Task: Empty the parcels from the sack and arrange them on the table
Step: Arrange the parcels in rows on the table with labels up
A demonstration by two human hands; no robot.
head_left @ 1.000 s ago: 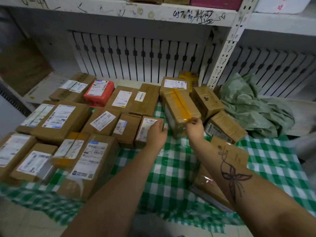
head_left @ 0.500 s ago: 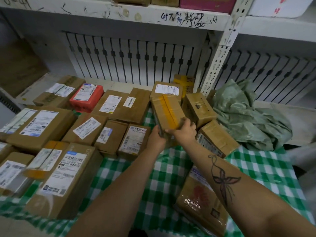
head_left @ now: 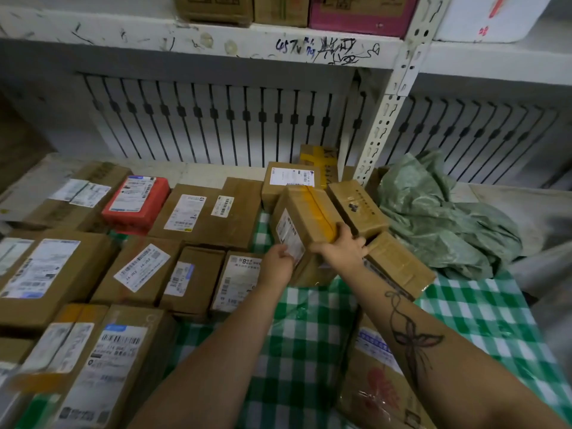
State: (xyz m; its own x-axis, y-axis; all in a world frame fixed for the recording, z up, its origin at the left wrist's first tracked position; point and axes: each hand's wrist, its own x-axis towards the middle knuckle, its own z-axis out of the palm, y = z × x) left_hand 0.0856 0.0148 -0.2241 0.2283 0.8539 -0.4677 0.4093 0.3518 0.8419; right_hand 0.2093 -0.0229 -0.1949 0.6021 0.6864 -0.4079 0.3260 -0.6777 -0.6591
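Note:
A brown cardboard parcel with a yellow tape stripe is tilted at the middle of the table. My left hand grips its near left side over a white label. My right hand holds its near right corner. Several labelled brown parcels and one red parcel lie in rows on the left of the green checked tablecloth. The crumpled green sack lies at the back right. Two more brown parcels sit between the held parcel and the sack.
A large taped parcel lies under my right forearm at the table's near right. A white perforated shelf post stands behind the parcels. A shelf above carries more boxes. Bare tablecloth shows at the right near edge.
Both hands have closed on the yellow-taped parcel and tipped it up; my left hand moved from the small parcel to its labelled side. The camera view shifted slightly.

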